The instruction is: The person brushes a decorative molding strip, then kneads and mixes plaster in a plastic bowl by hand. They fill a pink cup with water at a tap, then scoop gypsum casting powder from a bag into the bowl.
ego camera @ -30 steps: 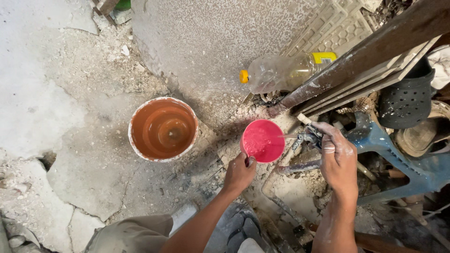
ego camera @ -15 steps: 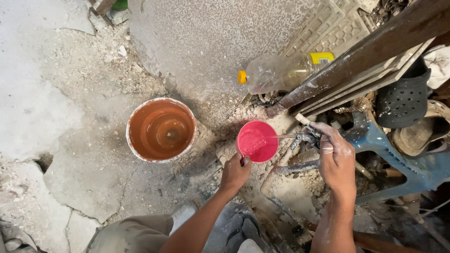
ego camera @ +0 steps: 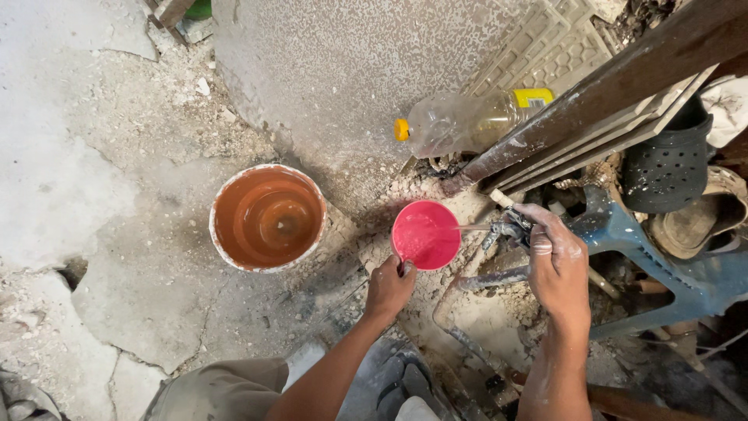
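Left hand (ego camera: 389, 287) gripping pink cup (ego camera: 425, 234) by its near rim, right hand (ego camera: 557, 261) closed on tap (ego camera: 506, 231) beside it, orange bucket (ego camera: 267, 217) well apart, open cracked floor (ego camera: 101, 195) left

I'm squatting in a rough outdoor work yard, cracked concrete floor (ego camera: 93, 179) crumbling around me, stained bucket (ego camera: 267, 217) standing by, rusty metal bars (ego camera: 608, 86) leaning, rubble lying everywhere

We see the round pink plastic cup (ego camera: 425, 234) held between our left hand (ego camera: 389, 285) and right hand (ego camera: 558, 261); the round orange bucket of liquid (ego camera: 268, 217) stands on the cracked concrete floor (ego camera: 93, 195) to its left, the clear plastic bottle lying on its side (ego camera: 467, 121) behind it
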A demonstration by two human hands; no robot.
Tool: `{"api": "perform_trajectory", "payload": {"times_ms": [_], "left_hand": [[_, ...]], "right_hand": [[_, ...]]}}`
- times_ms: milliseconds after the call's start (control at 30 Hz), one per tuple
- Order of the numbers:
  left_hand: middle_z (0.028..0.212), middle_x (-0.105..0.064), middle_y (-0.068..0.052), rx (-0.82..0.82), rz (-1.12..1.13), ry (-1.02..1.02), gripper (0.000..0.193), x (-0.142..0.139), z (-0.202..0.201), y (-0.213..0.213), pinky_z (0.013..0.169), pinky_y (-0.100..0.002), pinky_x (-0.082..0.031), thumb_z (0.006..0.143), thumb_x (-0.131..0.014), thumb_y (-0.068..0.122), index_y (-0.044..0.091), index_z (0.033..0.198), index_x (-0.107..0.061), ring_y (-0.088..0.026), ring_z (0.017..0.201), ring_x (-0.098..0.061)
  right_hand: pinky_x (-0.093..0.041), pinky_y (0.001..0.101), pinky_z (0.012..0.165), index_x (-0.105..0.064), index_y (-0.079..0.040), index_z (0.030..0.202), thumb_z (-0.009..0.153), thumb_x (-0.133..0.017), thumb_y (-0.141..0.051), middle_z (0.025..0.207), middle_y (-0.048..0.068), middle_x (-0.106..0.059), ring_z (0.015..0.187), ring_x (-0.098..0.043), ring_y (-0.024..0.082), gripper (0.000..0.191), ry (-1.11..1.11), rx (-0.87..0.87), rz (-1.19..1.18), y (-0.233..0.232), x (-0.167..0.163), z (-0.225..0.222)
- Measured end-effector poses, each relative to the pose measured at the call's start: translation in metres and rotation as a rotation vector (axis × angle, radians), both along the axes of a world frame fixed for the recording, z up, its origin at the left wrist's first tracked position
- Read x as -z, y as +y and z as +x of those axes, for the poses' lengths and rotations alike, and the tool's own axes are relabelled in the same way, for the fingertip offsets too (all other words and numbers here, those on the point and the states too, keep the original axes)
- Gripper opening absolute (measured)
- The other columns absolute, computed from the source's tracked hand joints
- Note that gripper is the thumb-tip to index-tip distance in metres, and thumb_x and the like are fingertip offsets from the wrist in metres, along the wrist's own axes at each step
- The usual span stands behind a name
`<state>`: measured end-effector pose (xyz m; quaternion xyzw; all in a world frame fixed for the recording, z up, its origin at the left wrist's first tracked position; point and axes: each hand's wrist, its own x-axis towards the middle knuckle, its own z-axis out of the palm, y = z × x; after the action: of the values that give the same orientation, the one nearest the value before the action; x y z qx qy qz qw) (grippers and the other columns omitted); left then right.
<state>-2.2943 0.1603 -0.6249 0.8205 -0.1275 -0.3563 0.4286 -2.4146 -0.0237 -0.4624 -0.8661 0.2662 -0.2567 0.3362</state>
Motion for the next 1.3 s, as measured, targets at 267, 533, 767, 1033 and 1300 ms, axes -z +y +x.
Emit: {"api": "perform_trajectory", "payload": {"times_ms": [267,533,767,1033,1300], "left_hand": [[0.073,-0.066,-0.014,0.025,0.043,0.058,0.029,0.0,0.001,-0.002,0.065,-0.043,-0.051,0.094,-0.065,0.028,0.0,0.088,-0.063,-0.021,0.065,-0.065],[0.078,-0.069,-0.02,0.001,-0.017,-0.051,0.03,0.002,-0.002,-0.001,0.068,-0.045,-0.054,0.091,-0.068,0.029,0.0,0.089,-0.063,-0.032,0.071,-0.071],[0.08,-0.07,-0.021,0.009,0.004,-0.044,0.031,-0.003,-0.004,-0.002,0.069,-0.047,-0.054,0.09,-0.069,0.03,0.0,0.091,-0.063,-0.035,0.075,-0.072],[0.076,-0.069,-0.018,0.048,0.017,-0.003,0.03,-0.02,-0.002,0.0,0.066,-0.045,-0.054,0.093,-0.066,0.029,-0.001,0.092,-0.063,-0.028,0.069,-0.07],[0.074,-0.068,-0.013,0.095,0.072,0.106,0.028,-0.03,0.003,0.0,0.063,-0.042,-0.055,0.098,-0.062,0.03,0.002,0.093,-0.063,-0.02,0.066,-0.068]], "right_hand": [[-0.047,0.0294,0.072,-0.068,-0.005,0.128,0.107,-0.048,-0.007,0.092,0.01,-0.068,0.072,-0.056,0.015,0.029,0.01,0.016,-0.023,-0.002,0.002,0.002],[-0.051,0.0319,0.093,-0.066,-0.003,0.126,0.107,-0.047,-0.006,0.116,0.015,-0.073,0.104,-0.07,0.025,0.027,-0.02,-0.018,-0.05,-0.001,0.0,0.002],[-0.047,0.0315,0.07,-0.069,-0.006,0.13,0.108,-0.049,-0.011,0.087,0.012,-0.066,0.07,-0.054,0.019,0.031,0.075,0.078,0.053,0.003,-0.002,0.002],[-0.044,0.0289,0.068,-0.068,-0.007,0.13,0.106,-0.048,-0.01,0.083,0.009,-0.06,0.07,-0.05,0.013,0.031,0.029,0.042,0.012,0.005,-0.005,0.004],[-0.043,0.0279,0.066,-0.067,-0.007,0.129,0.106,-0.048,-0.009,0.079,0.004,-0.057,0.067,-0.048,0.012,0.03,0.003,0.012,-0.016,0.006,-0.008,0.005]]}}
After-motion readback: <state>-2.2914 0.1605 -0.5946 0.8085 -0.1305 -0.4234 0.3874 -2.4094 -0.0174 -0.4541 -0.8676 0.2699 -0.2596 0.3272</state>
